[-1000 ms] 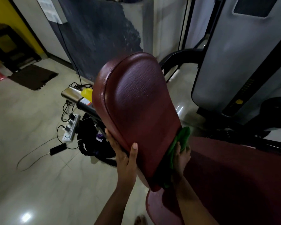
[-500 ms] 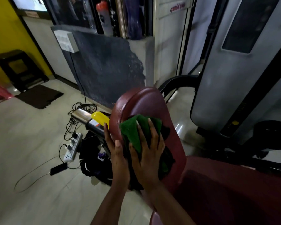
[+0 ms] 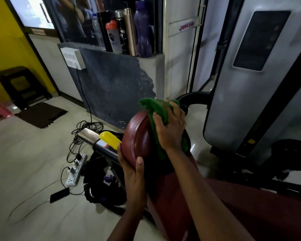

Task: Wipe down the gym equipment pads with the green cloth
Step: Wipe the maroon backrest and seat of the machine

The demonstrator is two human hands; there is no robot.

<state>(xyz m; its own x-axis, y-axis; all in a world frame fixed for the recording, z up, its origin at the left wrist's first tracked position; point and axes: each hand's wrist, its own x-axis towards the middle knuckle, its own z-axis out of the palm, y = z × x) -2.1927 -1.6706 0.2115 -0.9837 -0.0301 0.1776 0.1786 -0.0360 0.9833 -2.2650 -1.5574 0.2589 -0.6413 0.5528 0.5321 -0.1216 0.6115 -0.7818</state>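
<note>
A dark red upright back pad (image 3: 139, 138) rises in the middle of the head view, joined to a dark red seat pad (image 3: 250, 211) at the lower right. My right hand (image 3: 170, 129) presses the green cloth (image 3: 156, 110) over the top edge of the back pad, and the cloth hangs down the pad's face under my palm. My left hand (image 3: 134, 173) grips the pad's left edge, thumb on the front, fingers behind.
A grey weight-stack housing (image 3: 241, 84) stands at the right. On the tiled floor to the left lie a power strip (image 3: 76, 171), cables, a phone (image 3: 59, 197), a black bag (image 3: 101, 185) and a chrome tube with a yellow cap (image 3: 109, 140). Several bottles (image 3: 129, 30) stand on the ledge.
My right hand has slid the green cloth from the pad's lower right edge up across its face to the top. The left hand stays on the left edge. The camera tilted up.
</note>
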